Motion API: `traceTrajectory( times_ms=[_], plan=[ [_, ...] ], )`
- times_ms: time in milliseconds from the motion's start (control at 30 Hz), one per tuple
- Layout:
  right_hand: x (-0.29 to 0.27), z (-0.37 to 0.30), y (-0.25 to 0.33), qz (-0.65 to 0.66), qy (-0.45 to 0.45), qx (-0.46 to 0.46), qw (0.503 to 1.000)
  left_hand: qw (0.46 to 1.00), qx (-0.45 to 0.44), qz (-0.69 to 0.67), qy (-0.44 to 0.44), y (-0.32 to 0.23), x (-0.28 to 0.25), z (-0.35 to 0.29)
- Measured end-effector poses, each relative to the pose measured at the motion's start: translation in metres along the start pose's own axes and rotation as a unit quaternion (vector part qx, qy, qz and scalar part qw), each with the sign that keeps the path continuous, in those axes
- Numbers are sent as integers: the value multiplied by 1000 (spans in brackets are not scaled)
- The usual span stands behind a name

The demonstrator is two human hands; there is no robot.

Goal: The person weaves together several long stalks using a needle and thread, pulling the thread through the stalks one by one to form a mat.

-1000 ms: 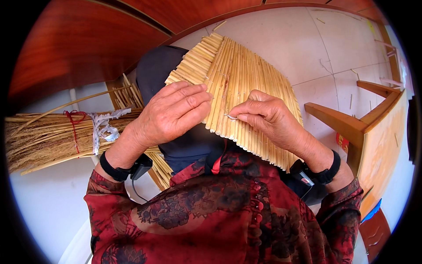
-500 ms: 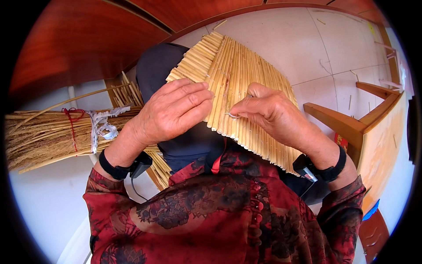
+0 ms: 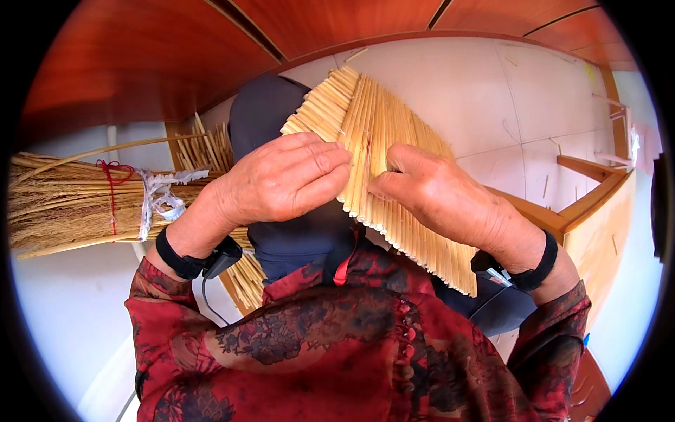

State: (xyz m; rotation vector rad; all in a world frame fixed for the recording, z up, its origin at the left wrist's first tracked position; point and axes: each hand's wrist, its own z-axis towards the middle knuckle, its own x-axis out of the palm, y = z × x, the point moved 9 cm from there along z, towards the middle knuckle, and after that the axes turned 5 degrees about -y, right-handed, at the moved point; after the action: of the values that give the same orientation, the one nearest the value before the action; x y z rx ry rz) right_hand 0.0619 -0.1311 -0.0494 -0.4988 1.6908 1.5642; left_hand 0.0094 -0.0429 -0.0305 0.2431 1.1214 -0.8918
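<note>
A mat of pale yellow plant stalks (image 3: 402, 125), laid side by side, rests tilted across my lap. Its stalks run at two angles that meet along a ridge near the top left, and their cut ends form a stepped lower edge. My left hand (image 3: 281, 179) is closed over the mat's left edge, fingers pressed together on the stalks. Just right of it, my right hand (image 3: 446, 193) is pinched low against the mat's face, thumb against curled fingers. Whatever lies in that pinch is hidden.
To the left lies a bundle of brushy stalks (image 3: 63, 204) tied with red string and a white strip. Loose cut stalks (image 3: 200, 151) are beside it. A wooden stool on its side (image 3: 598, 218) is at the right. Red-brown wooden panels (image 3: 351, 24) stand beyond the floor.
My right hand has shifted slightly left and turned over the mat; the small shiny loop at its fingertips no longer shows. My left hand stays at the mat's edge. The whole view has tilted a little.
</note>
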Motion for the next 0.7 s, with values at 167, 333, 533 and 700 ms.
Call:
traceTrajectory(
  times_ms=[167,333,533,700],
  plan=[
    [-32,0,-8,1,-37,-13,999,998,34,5,-48,2,-21,24],
    [-80,-13,-8,4,-100,49,994,997,49,-11,-54,15,-50,71],
    [-97,-23,-5,-102,-70,-22,992,981,135,-137,40,13,-48,122],
    [-92,-39,-38,-37,-118,30,992,976,131,-167,50,25,-26,135]
  ],
)
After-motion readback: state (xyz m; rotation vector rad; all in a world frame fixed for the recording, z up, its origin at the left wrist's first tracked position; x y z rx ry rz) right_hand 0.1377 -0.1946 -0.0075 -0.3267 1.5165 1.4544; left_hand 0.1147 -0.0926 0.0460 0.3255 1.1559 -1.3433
